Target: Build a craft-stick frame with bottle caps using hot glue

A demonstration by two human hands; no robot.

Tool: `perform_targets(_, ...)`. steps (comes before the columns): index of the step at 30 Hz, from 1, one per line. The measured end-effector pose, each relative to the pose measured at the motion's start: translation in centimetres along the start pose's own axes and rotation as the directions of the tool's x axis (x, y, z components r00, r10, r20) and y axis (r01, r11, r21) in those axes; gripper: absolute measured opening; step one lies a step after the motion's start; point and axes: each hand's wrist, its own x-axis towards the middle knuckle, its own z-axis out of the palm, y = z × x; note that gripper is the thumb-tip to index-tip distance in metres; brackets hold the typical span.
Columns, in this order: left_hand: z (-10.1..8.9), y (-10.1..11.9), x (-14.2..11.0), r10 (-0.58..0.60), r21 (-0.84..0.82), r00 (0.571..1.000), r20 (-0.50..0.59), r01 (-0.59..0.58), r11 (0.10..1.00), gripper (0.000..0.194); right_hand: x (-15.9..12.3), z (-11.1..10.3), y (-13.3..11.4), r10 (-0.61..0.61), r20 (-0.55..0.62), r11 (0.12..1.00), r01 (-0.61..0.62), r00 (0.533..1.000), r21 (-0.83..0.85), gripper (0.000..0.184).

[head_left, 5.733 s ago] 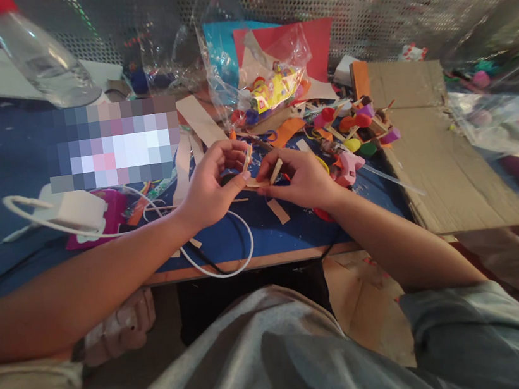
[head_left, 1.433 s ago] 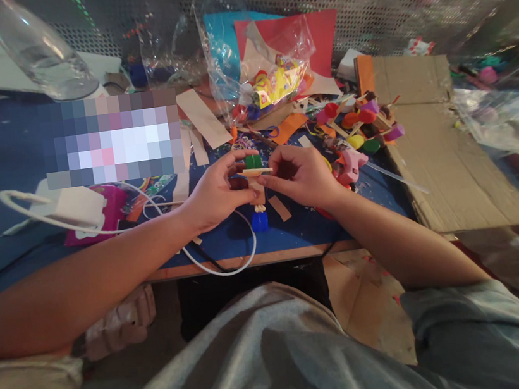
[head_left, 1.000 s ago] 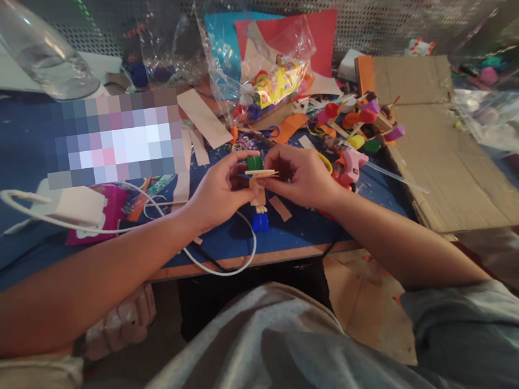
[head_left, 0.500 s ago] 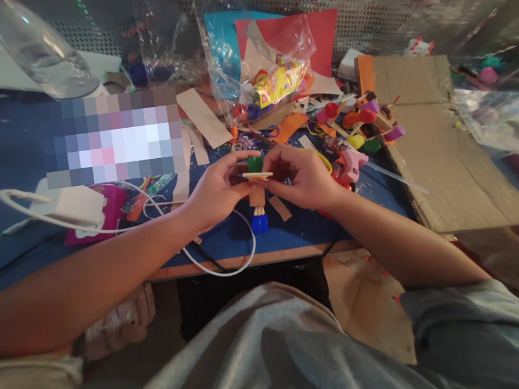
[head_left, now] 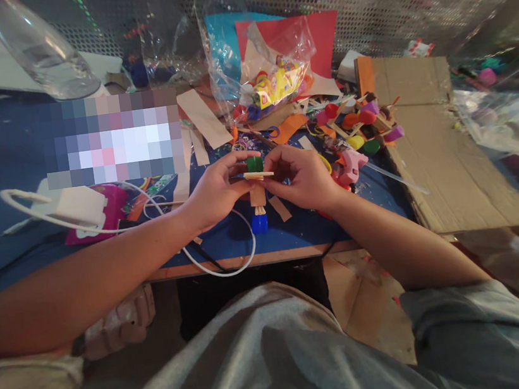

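A small craft figure (head_left: 257, 195) of cardboard and thin sticks is held upright over the blue table (head_left: 1, 158), with a green cap (head_left: 254, 164) on top and a blue cap (head_left: 259, 222) at the bottom. My left hand (head_left: 214, 191) pinches it from the left, thumb and fingers closed. From the right, my right hand (head_left: 302, 176) pinches the pale cross stick (head_left: 259, 174) under the green cap, fingers closed.
Behind the hands lie a pile of coloured caps and sticks (head_left: 359, 120), paper strips (head_left: 201, 118) and a clear bag of toys (head_left: 269, 85). A white charger and cable (head_left: 74, 209) are at left, a cardboard sheet (head_left: 429, 140) at right, and a plastic bottle (head_left: 40, 51) at far left.
Over the last seconds the strips in my hands became a figure with green and blue caps. In the last half second almost nothing moved; the cross stick shifted slightly.
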Motion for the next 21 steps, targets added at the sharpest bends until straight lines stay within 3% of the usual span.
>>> perform_targets(9,-0.1,-0.4,0.1,-0.012,0.005,1.000,-0.018,0.012,1.000,0.059,-0.1,0.1,0.2,0.013,-0.004,1.000,-0.013,1.000,0.006,0.021)
perform_targets(16,0.1,0.0,-0.1,-0.011,0.006,1.000,-0.028,0.011,1.000,0.057,0.0,-0.1,-0.6,0.024,-0.004,0.999,-0.024,1.000,0.026,0.048)
perform_targets(21,0.1,0.2,-0.2,-0.034,0.032,0.999,-0.010,0.034,0.999,0.051,0.1,-0.2,-1.0,-0.029,-0.027,0.998,0.027,0.999,-0.059,0.046)
